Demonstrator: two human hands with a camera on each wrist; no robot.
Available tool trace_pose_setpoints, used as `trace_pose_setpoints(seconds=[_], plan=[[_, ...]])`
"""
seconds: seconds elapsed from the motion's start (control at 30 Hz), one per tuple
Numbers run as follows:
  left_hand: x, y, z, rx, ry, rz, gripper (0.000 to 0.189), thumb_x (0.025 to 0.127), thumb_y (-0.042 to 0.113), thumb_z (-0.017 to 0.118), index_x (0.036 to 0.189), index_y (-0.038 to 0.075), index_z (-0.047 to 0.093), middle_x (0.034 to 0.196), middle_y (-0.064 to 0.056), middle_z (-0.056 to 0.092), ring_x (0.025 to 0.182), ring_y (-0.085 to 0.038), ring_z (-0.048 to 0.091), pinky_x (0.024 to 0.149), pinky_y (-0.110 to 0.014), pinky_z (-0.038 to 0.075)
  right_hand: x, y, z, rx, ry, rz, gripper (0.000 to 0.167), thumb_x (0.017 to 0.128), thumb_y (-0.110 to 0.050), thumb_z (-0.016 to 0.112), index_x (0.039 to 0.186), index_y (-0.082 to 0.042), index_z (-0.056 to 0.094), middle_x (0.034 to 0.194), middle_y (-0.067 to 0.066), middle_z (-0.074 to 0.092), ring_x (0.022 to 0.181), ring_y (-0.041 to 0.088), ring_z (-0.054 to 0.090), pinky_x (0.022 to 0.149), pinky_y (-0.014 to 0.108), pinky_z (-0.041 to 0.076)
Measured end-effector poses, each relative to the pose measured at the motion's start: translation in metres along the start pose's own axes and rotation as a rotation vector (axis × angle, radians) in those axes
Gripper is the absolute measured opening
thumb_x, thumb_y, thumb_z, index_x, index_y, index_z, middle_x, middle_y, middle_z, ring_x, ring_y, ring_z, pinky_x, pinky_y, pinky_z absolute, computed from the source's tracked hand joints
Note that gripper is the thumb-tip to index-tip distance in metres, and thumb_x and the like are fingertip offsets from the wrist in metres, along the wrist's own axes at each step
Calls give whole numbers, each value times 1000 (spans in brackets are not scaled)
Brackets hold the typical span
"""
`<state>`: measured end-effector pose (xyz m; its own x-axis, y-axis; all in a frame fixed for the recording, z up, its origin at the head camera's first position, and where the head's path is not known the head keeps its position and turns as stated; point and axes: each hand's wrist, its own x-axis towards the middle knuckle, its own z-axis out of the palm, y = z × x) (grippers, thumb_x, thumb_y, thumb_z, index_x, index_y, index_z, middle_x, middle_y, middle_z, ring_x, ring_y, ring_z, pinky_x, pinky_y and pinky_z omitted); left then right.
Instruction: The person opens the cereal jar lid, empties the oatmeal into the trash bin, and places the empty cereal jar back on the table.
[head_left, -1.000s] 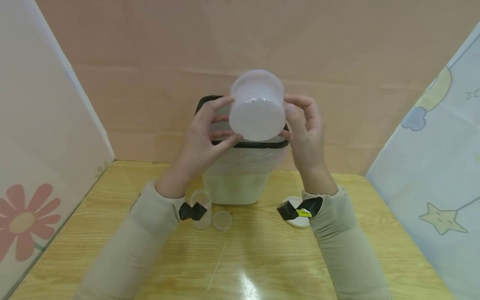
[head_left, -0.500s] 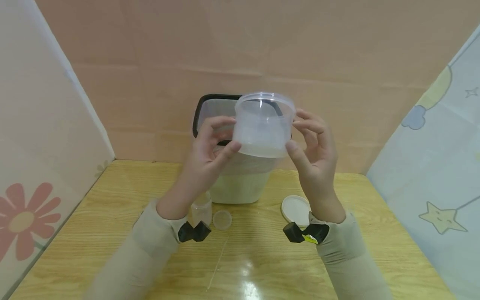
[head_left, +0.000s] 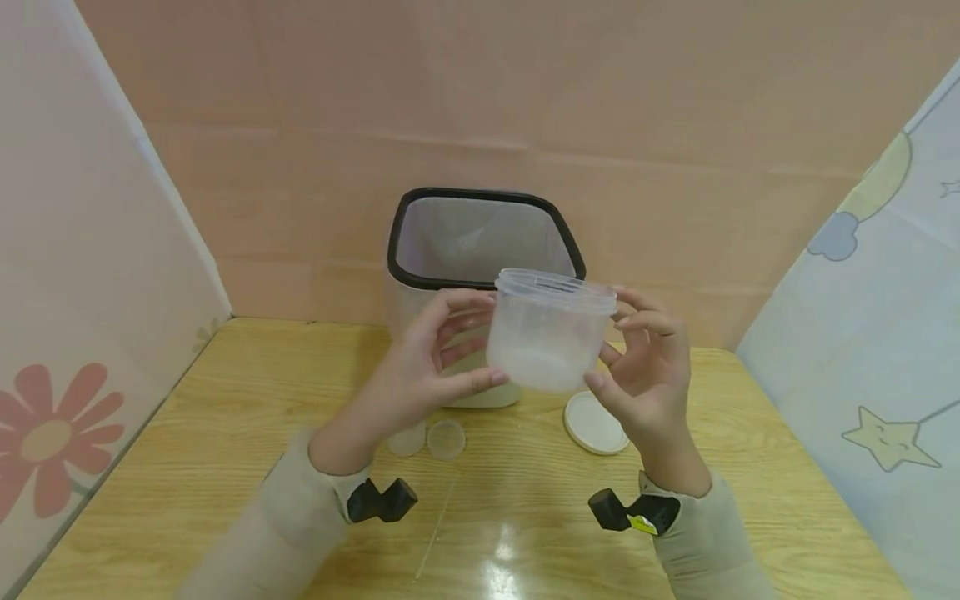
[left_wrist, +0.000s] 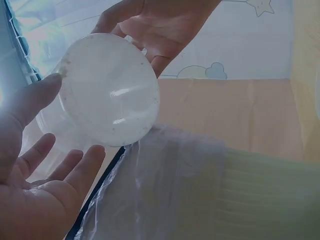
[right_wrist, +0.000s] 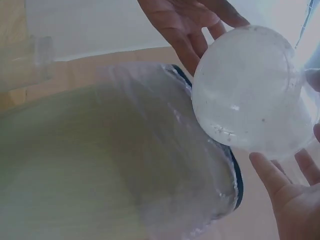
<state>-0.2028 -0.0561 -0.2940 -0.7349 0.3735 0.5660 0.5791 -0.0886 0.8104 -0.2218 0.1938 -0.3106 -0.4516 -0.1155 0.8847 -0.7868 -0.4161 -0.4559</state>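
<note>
A translucent plastic tub (head_left: 547, 337) is held up in front of the bin, mouth upward and slightly tilted. My left hand (head_left: 416, 362) grips its left side, thumb low on the near wall. On the opposite side, my right hand (head_left: 652, 375) holds it between thumb and fingers. The tub's base (left_wrist: 112, 90) faces the left wrist camera; small specks show on the base (right_wrist: 245, 87) in the right wrist view. No lid is on the tub. Whether the cloudy lower part is contents or plastic, I cannot tell.
Behind the tub stands a pale green bin (head_left: 480, 400) with a black rim (head_left: 487, 193) and clear liner. A white lid (head_left: 596, 422) lies right; a small clear lid (head_left: 447, 439) and a partly hidden clear jar (head_left: 407, 439) sit left. A thin strip (head_left: 435, 529) lies nearer.
Both hands have lowered the tub from above the bin toward me and slightly right. It has turned from base toward me to mouth upward, uncovering the bin's opening.
</note>
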Motion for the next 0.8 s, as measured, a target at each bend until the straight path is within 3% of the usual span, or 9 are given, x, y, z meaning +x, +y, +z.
trace_pose_setpoints(seconds=[0.23,0.53,0.8], plan=[[-13,-11,9,48,-58,-36,78,80,-11,80,146,-4,38,150,-19,41,136,-34,49,106,-31,49,-22,1,-13,-35,-77,26,58,79,4,83,121,15,45,142,22,42,127,36,48,96,39,56],[-27,-27,17,77,-32,-79,74,84,-9,78,146,-8,37,149,-24,42,138,-39,47,108,-32,46,-45,8,-19,-119,-122,73,60,80,1,85,124,11,46,142,20,43,126,35,51,94,36,58],[-40,-47,27,-70,22,-285,70,88,-2,77,146,-7,39,148,-25,45,137,-39,48,105,-30,48,-66,12,-29,-233,-227,124,72,82,-5,85,133,18,39,143,18,40,134,33,46,97,35,56]])
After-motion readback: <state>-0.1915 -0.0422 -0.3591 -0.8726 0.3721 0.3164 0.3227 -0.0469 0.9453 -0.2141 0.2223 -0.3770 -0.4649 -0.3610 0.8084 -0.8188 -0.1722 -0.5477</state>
